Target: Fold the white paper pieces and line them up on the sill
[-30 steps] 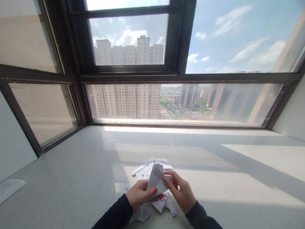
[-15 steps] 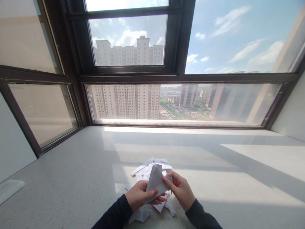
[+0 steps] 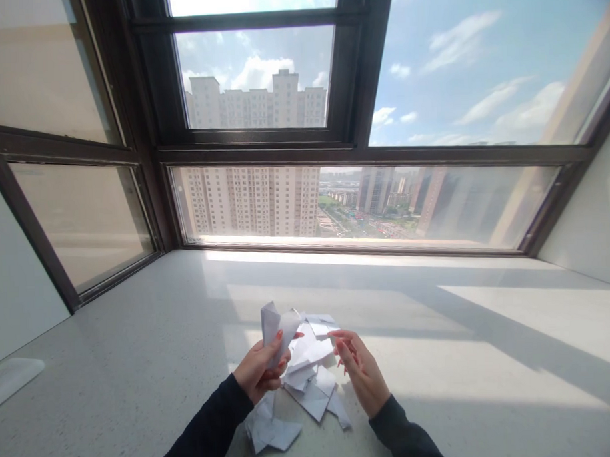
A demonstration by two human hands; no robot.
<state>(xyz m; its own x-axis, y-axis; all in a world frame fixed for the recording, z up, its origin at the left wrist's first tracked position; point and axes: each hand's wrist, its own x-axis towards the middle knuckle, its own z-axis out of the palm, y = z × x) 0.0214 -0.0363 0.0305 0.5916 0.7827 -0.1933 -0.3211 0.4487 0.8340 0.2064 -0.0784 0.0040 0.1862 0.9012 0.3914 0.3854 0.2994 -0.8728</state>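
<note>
My left hand is closed around a folded piece of white paper, its thumb pressed on the front and the paper standing up above the fingers. Right of the paper, my right hand holds nothing, its fingers curved and a little apart. Between and beneath the hands lies a loose pile of folded white paper pieces, partly hidden by my left hand. Nearer to me, below my left wrist, a few more folded white papers lie together on the pale speckled sill.
The pale stone window sill spreads around the pile, crossed by sunlight and shadow. A white flat object lies at the left edge. Dark window frames rise behind, with tall buildings outside.
My right hand has let go of the folded paper. My left hand has moved left and up with it, tilting it upright. More of the pile shows now.
</note>
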